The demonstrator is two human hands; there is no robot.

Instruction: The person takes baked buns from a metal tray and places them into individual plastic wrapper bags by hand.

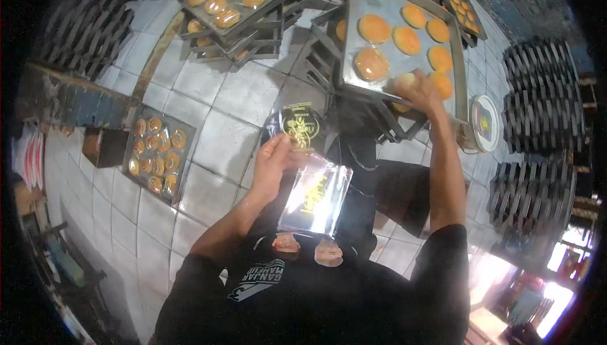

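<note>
Here, left hand (274, 157): pinched a printed clear bag (296, 121).
Right hand (422, 94): curled partly closed over the tray (384, 0); any hold was unclear.
Buns (406, 40): lay spaced across the tray.

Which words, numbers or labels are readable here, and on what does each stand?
"GANJAR MAHFUD": black shirt.
Shirt's slanted mark: perhaps "3"; small line unreadable.
Held bag, in yellow: too blurred.
Bag stack, in yellow: glare, unreadable.
White tub: print too small.
</note>
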